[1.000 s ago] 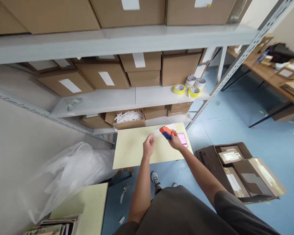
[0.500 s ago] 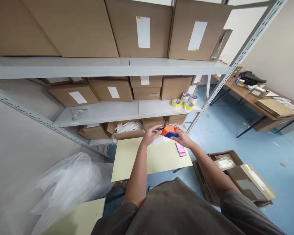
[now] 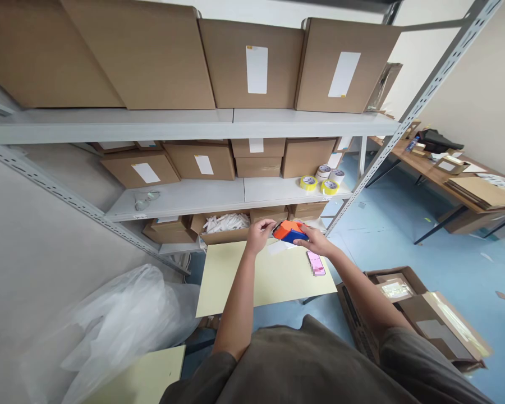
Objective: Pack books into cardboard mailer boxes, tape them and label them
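Observation:
My right hand grips an orange-and-blue tape dispenser above the far part of a pale yellow table. At the dispenser's dark left end, my left hand is closed in a pinch, its fingertips close together. What lies between those fingertips is too small to make out. Below the dispenser, something white and flat lies on the tabletop. A phone with a pink lit screen rests near the table's right edge.
Metal shelving ahead carries cardboard boxes and tape rolls. An open carton of white pieces sits low behind the table. Translucent plastic lies at left; open cartons stand on the floor at right.
My left hand has drawn slightly away from the tape dispenser's body and now pinches at its left end. My right hand still holds the dispenser. The camera view has shifted a little.

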A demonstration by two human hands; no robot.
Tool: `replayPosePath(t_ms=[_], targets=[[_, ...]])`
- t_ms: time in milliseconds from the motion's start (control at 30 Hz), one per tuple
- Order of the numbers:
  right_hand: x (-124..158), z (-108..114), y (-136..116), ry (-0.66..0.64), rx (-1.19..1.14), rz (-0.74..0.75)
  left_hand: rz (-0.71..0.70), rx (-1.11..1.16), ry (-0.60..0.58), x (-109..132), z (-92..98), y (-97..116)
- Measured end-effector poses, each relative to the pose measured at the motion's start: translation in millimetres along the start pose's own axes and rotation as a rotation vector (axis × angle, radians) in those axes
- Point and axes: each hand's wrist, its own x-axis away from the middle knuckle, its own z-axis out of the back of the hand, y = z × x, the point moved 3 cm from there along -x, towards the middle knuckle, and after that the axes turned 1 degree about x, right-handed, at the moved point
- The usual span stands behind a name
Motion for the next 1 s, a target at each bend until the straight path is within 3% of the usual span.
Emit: replayPosePath(t_ms=[167, 367, 567, 667, 800, 900, 1000], targets=[[-4, -4, 3, 0.004, -0.101, -0.095, -0.029, -0.087, 0.199, 3, -5.9, -1], [-5, -6, 0, 0.003, -0.134, -0.134, -0.220, -0.233, 0.330, 6, -9.7, 3], [-12, -7, 6, -0.052, -0.164, -0.114, -0.266, -0.305, 0.519, 10, -14.4, -16], [-14, -11, 24, -0.036, -0.130, -0.123, -0.197, -0.260, 0.508, 6, -21.1, -34], [-30, -15, 59, 0.100, 0.033, -0.088, -0.146, -0.253, 0.471, -12, -28.2, -50], [-65, -13, 87, 0.170, 0.203, -0.072, -0.102, -0.254, 0.395, -33, -26.6, -60], [-117, -5, 119, 0.206, 0.297, -0.110, 0.053, -0.160, 0.410, -54, -14.7, -75]])
